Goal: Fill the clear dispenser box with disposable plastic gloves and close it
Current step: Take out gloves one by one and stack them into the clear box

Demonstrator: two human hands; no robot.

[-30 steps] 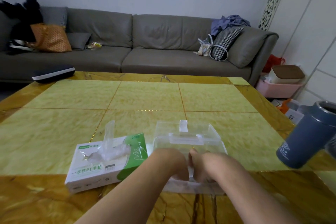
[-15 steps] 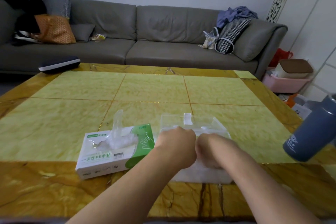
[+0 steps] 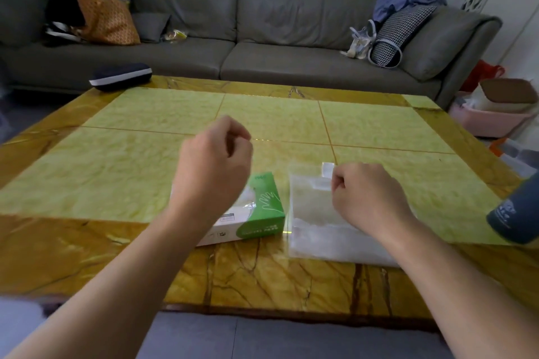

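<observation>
Clearly you are at the tail of the task, so work across from your left. Your left hand (image 3: 214, 166) hangs in the air above the green-and-white cardboard box of disposable gloves (image 3: 256, 214), fingers curled into a loose fist with nothing visible in its grip. That carton lies on the yellow-green and amber marble-patterned surface (image 3: 145, 178), its near left part hidden behind your forearm, with a tuft of thin plastic showing at its opening. Just beside it to the right sits the clear plastic dispenser box (image 3: 310, 213), whitish glove film filling its near side. Whether the lid is fully seated you cannot tell from this angle, though the flat top and the small white tab at its far edge suggest it is down. Your right hand (image 3: 369, 198) is over the dispenser's top, fingers curled tight near that tab; whether the grip pinches the tab or merely presses the lid is hidden. At the far right edge leans a dark blue-grey cylindrical bottle (image 3: 516, 214). Judged so, filling looks done; next, press the lid evenly and check the catch holds.
</observation>
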